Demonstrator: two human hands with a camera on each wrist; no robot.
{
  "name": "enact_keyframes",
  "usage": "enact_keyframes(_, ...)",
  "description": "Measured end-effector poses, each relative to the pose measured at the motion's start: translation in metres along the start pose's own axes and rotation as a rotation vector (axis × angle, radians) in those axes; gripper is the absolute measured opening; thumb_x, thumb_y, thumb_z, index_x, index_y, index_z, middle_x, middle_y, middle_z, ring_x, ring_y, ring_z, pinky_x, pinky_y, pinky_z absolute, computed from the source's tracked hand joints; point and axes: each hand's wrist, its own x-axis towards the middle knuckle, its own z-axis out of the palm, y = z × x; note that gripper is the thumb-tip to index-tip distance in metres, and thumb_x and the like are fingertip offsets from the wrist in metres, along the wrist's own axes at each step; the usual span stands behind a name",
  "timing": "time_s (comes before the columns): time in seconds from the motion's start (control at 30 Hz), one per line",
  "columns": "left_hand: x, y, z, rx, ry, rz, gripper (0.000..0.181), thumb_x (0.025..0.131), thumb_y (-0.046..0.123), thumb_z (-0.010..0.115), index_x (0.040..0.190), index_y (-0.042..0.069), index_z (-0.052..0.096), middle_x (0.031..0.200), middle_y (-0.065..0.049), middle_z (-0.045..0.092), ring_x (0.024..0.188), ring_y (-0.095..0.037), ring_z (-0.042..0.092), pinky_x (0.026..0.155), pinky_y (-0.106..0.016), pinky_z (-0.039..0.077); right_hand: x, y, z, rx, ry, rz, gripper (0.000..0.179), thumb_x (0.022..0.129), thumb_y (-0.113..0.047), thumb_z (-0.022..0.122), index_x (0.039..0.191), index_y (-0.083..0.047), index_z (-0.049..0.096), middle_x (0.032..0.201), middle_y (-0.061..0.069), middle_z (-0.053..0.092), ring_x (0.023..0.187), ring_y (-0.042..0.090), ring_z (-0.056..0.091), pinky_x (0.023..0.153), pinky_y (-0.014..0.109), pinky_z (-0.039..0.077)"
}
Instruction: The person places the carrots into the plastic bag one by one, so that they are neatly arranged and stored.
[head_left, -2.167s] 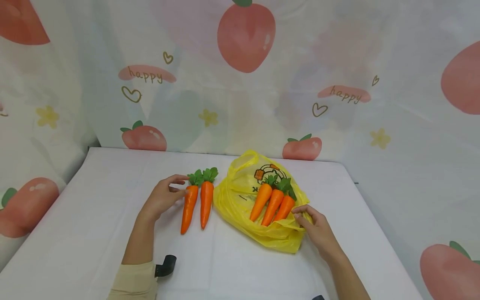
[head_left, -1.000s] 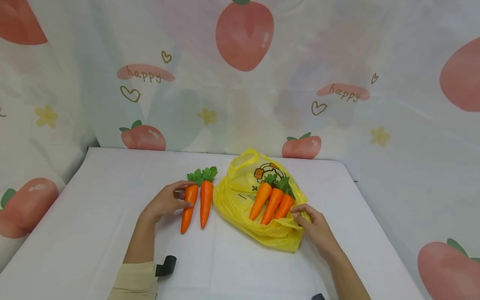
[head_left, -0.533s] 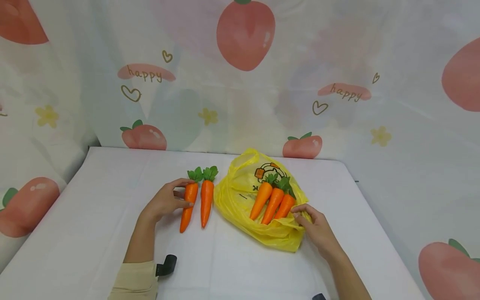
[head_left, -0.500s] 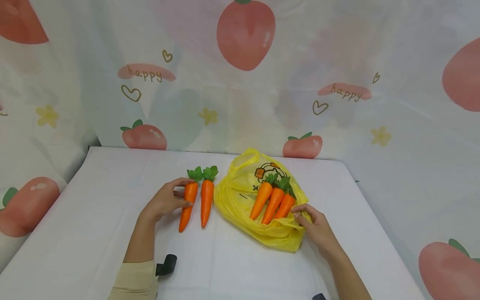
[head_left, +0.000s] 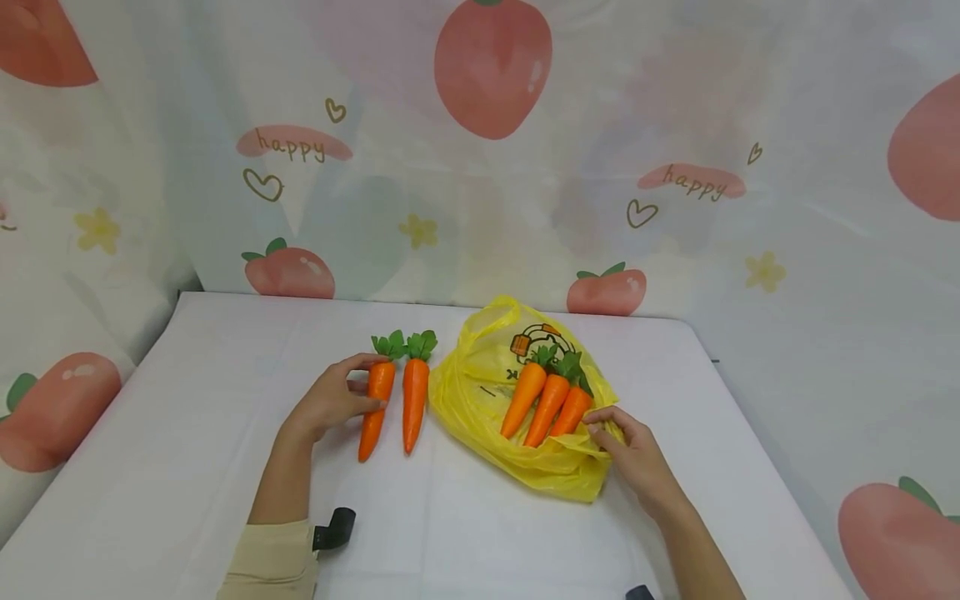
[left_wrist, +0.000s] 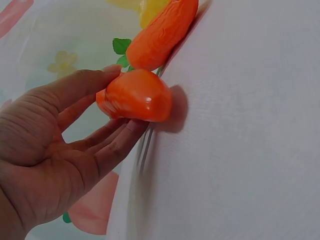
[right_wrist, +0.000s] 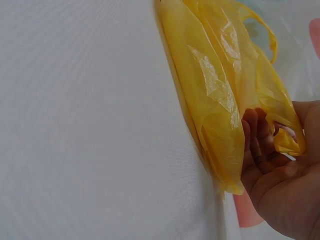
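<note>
With thumb and fingers my left hand (head_left: 328,402) grips the upper part of an orange carrot (head_left: 371,435) with green leaves. The left wrist view shows this carrot (left_wrist: 140,95) end-on, with its shadow on the cloth beside it. Just right of it lies a second carrot (head_left: 415,408), untouched. A yellow plastic bag (head_left: 472,421) lies spread with its mouth open, and three carrots (head_left: 547,410) rest in it side by side. My right hand (head_left: 639,457) holds the bag's right rim; in the right wrist view, the yellow film (right_wrist: 215,90) partly covers its fingers.
A white cloth covers the table (head_left: 210,417). Behind it hangs a printed backdrop (head_left: 367,242) with fruit and flower motifs. A black wrist mount (head_left: 335,530) sticks out from the left sleeve (head_left: 270,562).
My left hand has closed from beside the left carrot onto it. That carrot has since shifted slightly left. The right hand and the bag stay in place.
</note>
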Motion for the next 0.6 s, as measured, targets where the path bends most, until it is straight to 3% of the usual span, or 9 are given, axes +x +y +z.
enact_keyframes(0.4,0.001,0.01,-0.002,-0.013,-0.016,0.043,0.064,0.088,0.007,0.079,0.146,0.021,0.057,0.147,-0.012,0.049,0.123,-0.039,0.057,0.089,-0.049,0.057,0.0,0.0,-0.001,-0.011,-0.004,-0.001,0.025,0.107,-0.017,0.058,0.126,-0.001,0.064,0.124,0.014,0.061,0.111,0.025,0.048,0.087,0.021,0.047)
enact_keyframes(0.6,-0.002,0.018,0.0,-0.02,0.004,0.028,0.065,0.088,0.006,0.079,0.146,0.025,0.056,0.148,-0.008,0.048,0.121,-0.037,0.058,0.088,-0.046,0.058,-0.001,-0.001,-0.001,-0.008,-0.009,0.009,0.026,0.107,-0.019,0.058,0.126,-0.001,0.064,0.124,0.014,0.06,0.113,0.027,0.048,0.088,0.021,0.047)
